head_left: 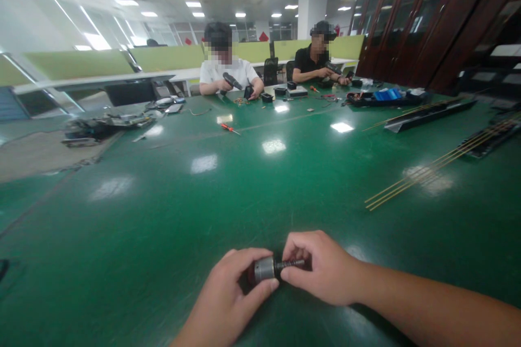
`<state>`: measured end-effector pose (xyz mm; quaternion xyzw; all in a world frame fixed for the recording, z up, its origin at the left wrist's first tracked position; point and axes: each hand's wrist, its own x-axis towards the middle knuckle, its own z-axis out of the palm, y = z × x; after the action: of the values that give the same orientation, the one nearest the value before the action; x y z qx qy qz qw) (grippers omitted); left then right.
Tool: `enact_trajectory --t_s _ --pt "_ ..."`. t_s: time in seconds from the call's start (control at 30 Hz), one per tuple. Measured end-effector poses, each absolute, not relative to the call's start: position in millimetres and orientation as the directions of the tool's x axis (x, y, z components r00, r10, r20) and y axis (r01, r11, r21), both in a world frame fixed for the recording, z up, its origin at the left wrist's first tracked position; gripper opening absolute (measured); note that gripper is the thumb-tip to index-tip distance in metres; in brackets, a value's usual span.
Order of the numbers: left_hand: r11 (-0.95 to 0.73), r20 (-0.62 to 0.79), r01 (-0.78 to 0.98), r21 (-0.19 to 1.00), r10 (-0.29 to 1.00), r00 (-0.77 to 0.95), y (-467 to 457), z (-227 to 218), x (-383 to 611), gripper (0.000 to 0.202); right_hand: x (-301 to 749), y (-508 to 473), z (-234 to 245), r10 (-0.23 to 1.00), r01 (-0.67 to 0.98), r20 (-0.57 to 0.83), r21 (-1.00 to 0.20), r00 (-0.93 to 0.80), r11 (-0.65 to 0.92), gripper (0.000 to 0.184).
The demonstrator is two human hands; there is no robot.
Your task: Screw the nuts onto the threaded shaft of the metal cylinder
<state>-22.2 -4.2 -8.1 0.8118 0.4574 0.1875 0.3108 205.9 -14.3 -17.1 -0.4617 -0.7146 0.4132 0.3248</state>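
Low in the head view, a short grey metal cylinder [264,269] lies on its side between my hands, just above the green table. My left hand [230,295] grips it between thumb and fingers, hiding its left end. From its right end sticks out a dark, ridged shaft [296,263]. My right hand [325,267] is closed on this shaft, with thumb and fingertips pinching it near the cylinder. The exact kind of part cannot be made out.
An orange-handled screwdriver [228,128] lies farther off on the green table [171,206]. Thin brass-coloured rods [427,168] and a black metal channel [427,115] are on the right. Two people sit across, holding power drills [232,81]. Electronic parts [109,124] are heaped at left.
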Motion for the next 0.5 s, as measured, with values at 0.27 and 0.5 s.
enact_trajectory --t_s 0.27,0.5 --pt "-0.377 0.019 0.621 0.687 0.864 0.503 -4.1 -7.8 -22.1 0.025 205.5 -14.3 -16.6 0.928 0.386 0.072 -0.895 -0.366 0.222 0.007" --pt "-0.367 0.013 0.622 0.692 0.867 0.498 -4.6 -9.4 -24.5 0.026 204.9 -15.0 -14.8 0.931 0.368 0.068 -0.906 -0.360 0.209 0.008"
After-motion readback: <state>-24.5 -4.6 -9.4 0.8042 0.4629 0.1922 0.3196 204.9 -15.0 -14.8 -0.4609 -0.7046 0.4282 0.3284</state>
